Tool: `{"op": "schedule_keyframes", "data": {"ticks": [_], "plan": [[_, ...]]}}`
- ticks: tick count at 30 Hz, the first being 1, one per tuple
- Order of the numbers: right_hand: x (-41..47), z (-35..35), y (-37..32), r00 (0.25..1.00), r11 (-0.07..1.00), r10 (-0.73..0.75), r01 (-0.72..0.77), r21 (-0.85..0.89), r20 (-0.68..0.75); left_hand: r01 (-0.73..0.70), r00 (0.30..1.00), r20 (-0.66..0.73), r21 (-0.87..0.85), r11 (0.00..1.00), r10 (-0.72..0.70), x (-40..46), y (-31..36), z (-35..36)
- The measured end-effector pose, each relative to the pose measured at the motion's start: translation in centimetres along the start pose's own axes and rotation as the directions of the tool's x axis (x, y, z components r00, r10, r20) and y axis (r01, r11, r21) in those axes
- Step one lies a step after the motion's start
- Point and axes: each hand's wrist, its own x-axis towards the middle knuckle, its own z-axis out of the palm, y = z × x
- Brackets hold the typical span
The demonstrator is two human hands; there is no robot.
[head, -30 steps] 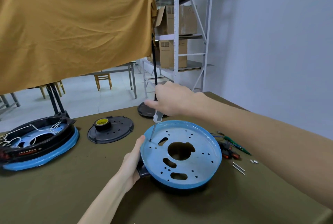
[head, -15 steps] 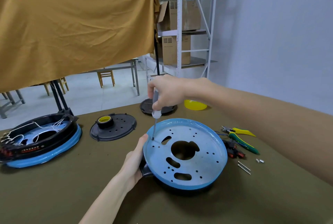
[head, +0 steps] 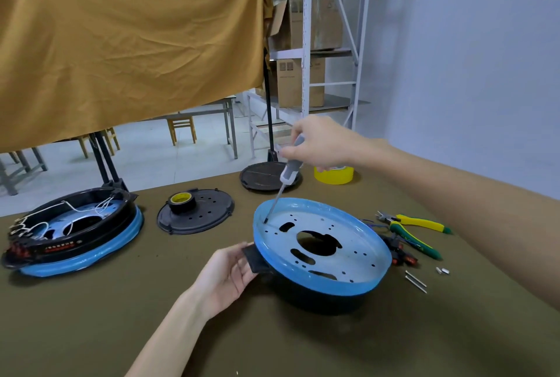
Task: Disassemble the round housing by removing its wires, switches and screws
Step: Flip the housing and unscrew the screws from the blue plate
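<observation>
Right hand [head: 321, 143] grips the grey screwdriver [head: 289, 170], now tilted, tip in the round blue-rimmed housing [head: 321, 250]. Left hand [head: 225, 278] holds its black tab. Yellow-green pliers [head: 415, 229] lie right of it.

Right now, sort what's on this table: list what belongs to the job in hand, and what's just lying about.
In use:
- round housing, tilted, steadied at its black tab by the left hand
- screwdriver in the right hand, tip at a hole near the rim

Lying about:
- second housing with white wires
- black cover plate with tape roll
- yellow tape
- yellow-green pliers
- loose metal pins
</observation>
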Motion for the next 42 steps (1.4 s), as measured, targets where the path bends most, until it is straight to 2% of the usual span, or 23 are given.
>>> {"op": "schedule_keyframes", "data": {"ticks": [2, 6, 9, 13, 16, 19, 22, 26, 29, 31, 33, 37, 39, 42], "plan": [[-0.5, -0.4, 1.4, 0.996, 0.992, 0.091, -0.090, 0.092, 0.000, -0.045, 0.999, -0.019, -0.011, 0.999, 0.045, 0.1, -0.3, -0.2], [-1.7, -0.1, 3.9, 0.977, 0.942, 0.208, -0.215, 0.257, 0.054, -0.188, 0.981, -0.019, 0.194, 0.963, 0.195, -1.2, 0.2, 1.1], [-2.8, -0.3, 5.4, 0.960, 0.876, 0.279, -0.266, 0.402, 0.026, -0.289, 0.954, -0.019, 0.225, 0.931, 0.300, -2.0, 0.9, 2.0], [-5.3, -1.2, 6.4, 0.936, 0.804, 0.334, -0.218, 0.553, -0.116, -0.426, 0.898, -0.036, 0.173, 0.888, 0.438, -3.5, 2.6, 4.1], [-7.0, -1.9, 6.8, 0.922, 0.740, 0.361, -0.193, 0.644, -0.139, -0.527, 0.844, -0.031, 0.149, 0.837, 0.536, -4.7, 4.4, 5.5], [-8.0, -2.7, 7.0, 0.913, 0.663, 0.400, -0.229, 0.713, -0.078, -0.604, 0.778, -0.058, 0.203, 0.771, 0.625, -5.3, 5.3, 6.4], [-8.7, -3.3, 7.4, 0.910, 0.607, 0.415, -0.281, 0.743, 0.004, -0.674, 0.638, -0.080, 0.425, 0.605, 0.766, -5.6, 5.0, 7.3], [-9.8, -3.4, 8.3, 0.900, 0.454, 0.403, -0.356, 0.817, 0.168, -0.719, 0.501, 0.026, 0.569, 0.399, 0.865, -6.0, 4.5, 7.7], [-10.5, -2.9, 9.1, 0.890, 0.246, 0.348, -0.388, 0.888, 0.293, -0.724, 0.461, 0.102, 0.617, 0.308, 0.881, -6.3, 4.7, 7.6], [-10.7, -2.6, 9.3, 0.890, 0.168, 0.316, -0.393, 0.904, 0.328, -0.721, 0.458, 0.118, 0.629, 0.291, 0.881, -6.4, 4.7, 7.5], [-10.7, -2.4, 9.0, 0.897, 0.196, 0.298, -0.391, 0.899, 0.326, -0.712, 0.466, 0.118, 0.639, 0.293, 0.877, -6.3, 4.9, 7.3], [-10.5, -2.5, 8.2, 0.895, 0.536, 0.360, -0.429, 0.727, 0.263, -0.704, 0.477, 0.110, 0.642, 0.304, 0.872, -6.3, 5.3, 6.9], [-10.1, -3.1, 8.0, 0.923, 0.569, 0.317, -0.369, 0.735, 0.218, -0.701, 0.477, 0.104, 0.644, 0.306, 0.873, -6.3, 5.4, 6.7], [-10.0, -3.7, 7.6, 0.965, 0.524, 0.203, -0.252, 0.813, 0.168, -0.698, 0.476, 0.092, 0.644, 0.313, 0.875, -6.2, 5.4, 6.6]]}}
